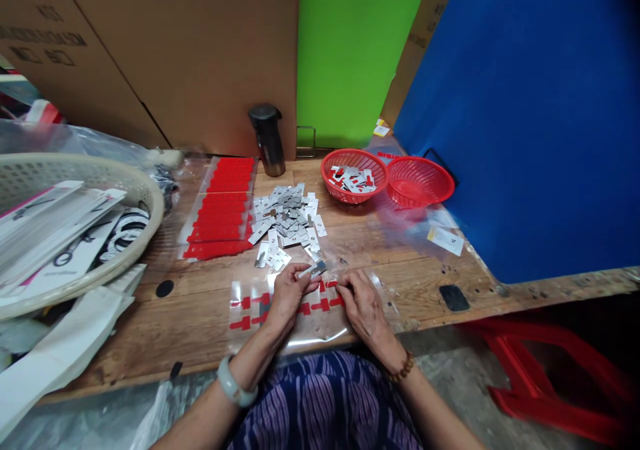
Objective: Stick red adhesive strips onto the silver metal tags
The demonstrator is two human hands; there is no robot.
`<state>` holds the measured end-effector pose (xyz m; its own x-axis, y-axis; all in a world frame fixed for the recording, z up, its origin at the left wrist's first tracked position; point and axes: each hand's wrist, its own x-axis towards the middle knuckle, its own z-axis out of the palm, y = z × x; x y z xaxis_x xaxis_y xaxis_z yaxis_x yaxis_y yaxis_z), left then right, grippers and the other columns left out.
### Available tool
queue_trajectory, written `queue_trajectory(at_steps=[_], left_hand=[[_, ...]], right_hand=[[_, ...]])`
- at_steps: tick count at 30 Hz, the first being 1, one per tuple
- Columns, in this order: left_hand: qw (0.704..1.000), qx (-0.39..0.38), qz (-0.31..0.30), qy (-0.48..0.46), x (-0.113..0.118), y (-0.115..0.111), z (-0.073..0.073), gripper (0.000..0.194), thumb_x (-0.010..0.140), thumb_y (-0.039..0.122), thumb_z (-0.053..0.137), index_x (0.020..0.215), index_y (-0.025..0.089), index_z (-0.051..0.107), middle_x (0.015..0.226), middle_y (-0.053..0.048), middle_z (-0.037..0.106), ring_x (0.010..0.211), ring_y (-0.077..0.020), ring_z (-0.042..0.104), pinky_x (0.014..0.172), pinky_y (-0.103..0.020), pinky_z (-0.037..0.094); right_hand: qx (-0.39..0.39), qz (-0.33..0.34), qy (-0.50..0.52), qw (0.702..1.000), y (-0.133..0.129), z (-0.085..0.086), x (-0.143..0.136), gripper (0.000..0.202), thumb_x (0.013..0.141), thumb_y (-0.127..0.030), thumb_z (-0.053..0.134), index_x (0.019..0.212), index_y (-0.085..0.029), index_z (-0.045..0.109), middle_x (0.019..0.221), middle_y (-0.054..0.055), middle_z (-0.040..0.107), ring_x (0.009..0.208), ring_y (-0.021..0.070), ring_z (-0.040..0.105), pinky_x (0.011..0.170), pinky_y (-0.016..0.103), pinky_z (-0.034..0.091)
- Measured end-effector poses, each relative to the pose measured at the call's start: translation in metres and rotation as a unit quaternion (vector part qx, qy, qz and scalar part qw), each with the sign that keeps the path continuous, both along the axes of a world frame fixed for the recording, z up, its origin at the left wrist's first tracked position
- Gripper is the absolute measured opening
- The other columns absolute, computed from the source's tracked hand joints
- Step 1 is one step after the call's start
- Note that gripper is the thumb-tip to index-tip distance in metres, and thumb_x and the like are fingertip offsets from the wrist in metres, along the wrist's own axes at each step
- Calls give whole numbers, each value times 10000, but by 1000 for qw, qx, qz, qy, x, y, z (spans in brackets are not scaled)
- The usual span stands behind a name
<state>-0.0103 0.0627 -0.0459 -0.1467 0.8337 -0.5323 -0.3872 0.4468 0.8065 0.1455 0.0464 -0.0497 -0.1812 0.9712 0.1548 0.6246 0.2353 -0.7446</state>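
My left hand (287, 300) pinches a small flat metal plate (314, 270) between thumb and fingers, just above a clear plastic sheet (320, 333). Rows of red T-shaped stickers (321, 305) lie on that sheet. My right hand (364, 303) is curled over its right part, thumb and forefinger closed at the end of a red sticker (331, 284); the fingers partly hide it. Beyond my hands lies a loose heap of metal plates (287, 217). To its left is a stack of clear sheets with red stickers (223, 203).
A red basket (354, 198) of plates with red stickers stands behind, beside another red basket (420, 182). A dark tumbler (269, 143) stands by the cardboard (200, 50). At left is a big pale basket (145, 250) of cards; a red stool (545, 377) sits below right.
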Motion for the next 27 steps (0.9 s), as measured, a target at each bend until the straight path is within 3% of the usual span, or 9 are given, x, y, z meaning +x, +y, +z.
queue_trajectory(at_steps=[11, 18, 27], left_hand=[[1000, -10, 8, -6, 1, 0, 1, 148, 759, 31, 592, 865, 123, 548, 670, -43, 689, 657, -137, 700, 630, -177, 548], [998, -42, -31, -29, -5, 0, 12, 122, 758, 19, 583, 842, 103, 553, 647, -78, 688, 617, -158, 698, 601, -196, 558], [992, -56, -95, -61, -9, -20, 43, 114, 757, 67, 618, 860, 88, 574, 658, -106, 697, 596, -168, 696, 618, -215, 566]], right_hand=[[-56, 109, 103, 987, -7, 9, 12, 107, 871, -140, 451, 795, -204, 490, 890, 26, 528, 876, 167, 491, 817, 306, 383], [-137, 14, 208, 968, -3, 12, 24, 105, 818, -285, 567, 797, -200, 509, 766, -11, 531, 731, 135, 510, 693, 254, 409], [-80, -8, 159, 984, -1, 40, 4, 82, 788, -214, 570, 715, -188, 543, 697, -11, 551, 660, 129, 515, 631, 245, 398]])
